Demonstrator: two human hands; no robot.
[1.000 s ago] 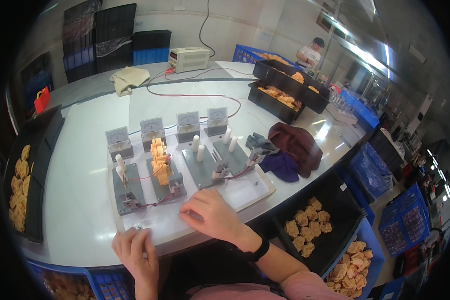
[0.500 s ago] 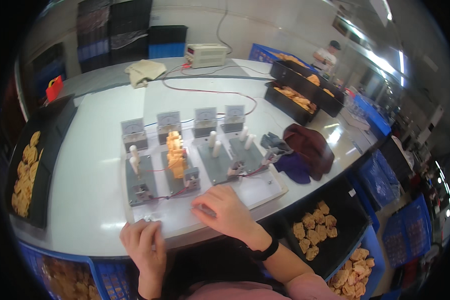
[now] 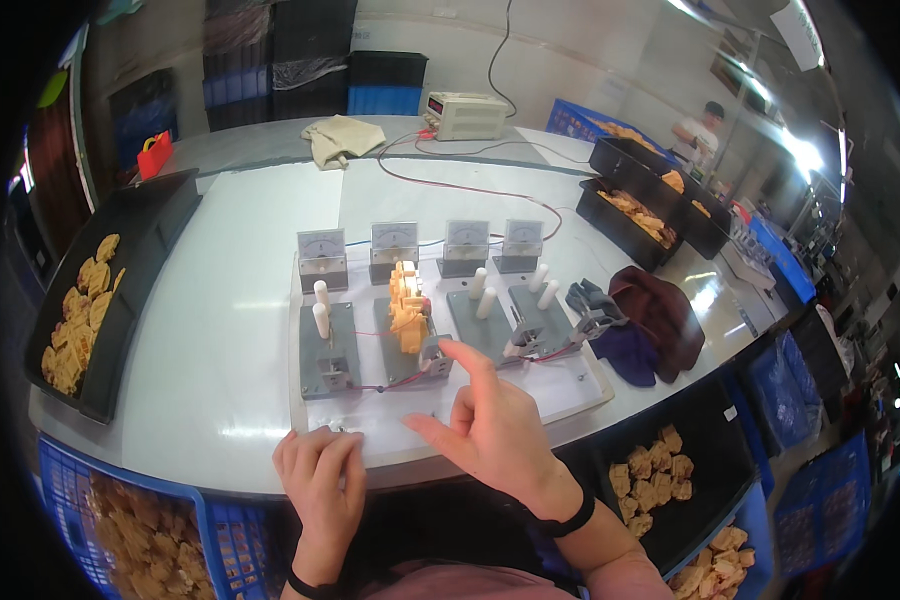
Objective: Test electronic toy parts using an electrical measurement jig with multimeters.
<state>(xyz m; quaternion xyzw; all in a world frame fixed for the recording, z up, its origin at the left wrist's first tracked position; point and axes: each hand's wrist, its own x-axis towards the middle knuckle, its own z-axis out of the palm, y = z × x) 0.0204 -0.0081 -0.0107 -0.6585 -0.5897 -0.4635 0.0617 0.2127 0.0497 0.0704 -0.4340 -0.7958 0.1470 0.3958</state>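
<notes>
My right hand (image 3: 502,428) is open over the front of a white board (image 3: 410,425), its index finger stretched to the small metal bracket (image 3: 437,355) of one test fixture and its thumb apart. On that fixture's grey plate stands a yellow-orange plastic part (image 3: 407,310), upright, with a thin red wire beside it. My left hand (image 3: 320,480) rests at the board's front left edge, fingers loosely bent, thumb apart, nothing visible in it. Behind the row of fixtures with white pegs (image 3: 321,310) stand several analog meters (image 3: 394,243).
A black tray of yellow parts (image 3: 120,300) lies at the left, another (image 3: 705,450) at the lower right. Blue crates (image 3: 205,540) stand below the table. Dark cloths (image 3: 660,320) lie right of the board. A power supply (image 3: 466,116) sits at the back; a person (image 3: 698,132) works far right.
My right hand has risen from the board's front edge, and its index finger now reaches the bracket. My left hand stays at the edge. The whole view has shifted rightward.
</notes>
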